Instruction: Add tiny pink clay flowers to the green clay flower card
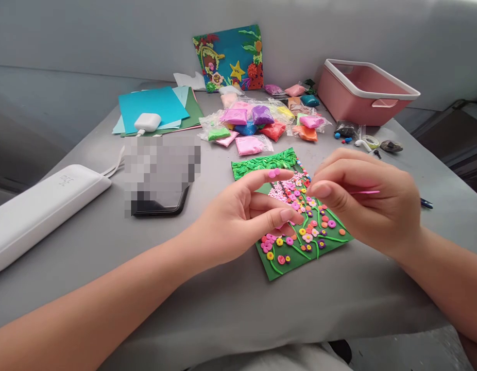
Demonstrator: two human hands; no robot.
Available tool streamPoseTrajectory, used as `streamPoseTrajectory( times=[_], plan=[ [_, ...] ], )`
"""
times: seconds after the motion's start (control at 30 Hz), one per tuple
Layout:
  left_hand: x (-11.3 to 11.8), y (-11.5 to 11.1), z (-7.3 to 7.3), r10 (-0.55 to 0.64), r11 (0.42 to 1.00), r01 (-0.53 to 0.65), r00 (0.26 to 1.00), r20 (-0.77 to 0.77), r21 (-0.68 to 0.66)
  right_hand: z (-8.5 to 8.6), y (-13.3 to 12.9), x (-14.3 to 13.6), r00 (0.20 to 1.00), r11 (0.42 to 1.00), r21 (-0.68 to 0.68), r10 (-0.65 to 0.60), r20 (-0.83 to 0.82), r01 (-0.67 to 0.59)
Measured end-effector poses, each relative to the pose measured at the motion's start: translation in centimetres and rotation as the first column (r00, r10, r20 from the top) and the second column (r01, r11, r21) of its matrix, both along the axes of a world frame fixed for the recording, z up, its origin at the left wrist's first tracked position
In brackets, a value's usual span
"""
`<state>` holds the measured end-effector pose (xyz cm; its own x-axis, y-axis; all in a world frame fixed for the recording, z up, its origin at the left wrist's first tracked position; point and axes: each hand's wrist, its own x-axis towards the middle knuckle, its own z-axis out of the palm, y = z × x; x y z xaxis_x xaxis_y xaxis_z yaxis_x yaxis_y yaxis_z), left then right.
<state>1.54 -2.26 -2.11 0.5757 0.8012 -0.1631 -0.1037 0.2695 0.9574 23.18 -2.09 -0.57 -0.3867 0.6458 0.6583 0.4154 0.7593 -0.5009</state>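
My left hand hovers over the near left part of a green card, its fingers apart. Small bits of pink clay rest on its index finger. To the right, my right hand is closed in a pinch around a thin pink stick; its tip is hidden by the fingers. Clay flowers in pink, yellow, orange and purple cover much of the card, with thin green stems among them. A twisted green clay band runs along the far edge. Both hands hide parts of the picture.
Bagged coloured clay lies beyond the card, before an underwater clay picture. A pink basket stands back right. At left are blue sheets, a white earbud case, a phone and a power bank.
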Motion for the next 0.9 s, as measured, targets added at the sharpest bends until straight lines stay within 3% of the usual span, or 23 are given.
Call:
streamPoseTrajectory(
  times=[0.53,0.73,0.9],
  plan=[
    [-0.02,-0.1,0.0,0.002,1.0,-0.002,1.0,-0.009,0.0,0.05,-0.1,-0.01,1.0,1.0,0.015,0.008,-0.009,-0.008],
    [0.07,-0.22,0.15,-0.003,1.0,0.003,1.0,-0.017,-0.007,0.23,-0.2,-0.13,0.995,0.995,-0.028,0.097,-0.021,-0.097],
    [0.14,-0.22,0.18,-0.003,1.0,0.003,1.0,-0.002,-0.02,0.2,-0.12,-0.09,0.999,0.999,-0.01,0.046,-0.019,-0.046]
  ],
)
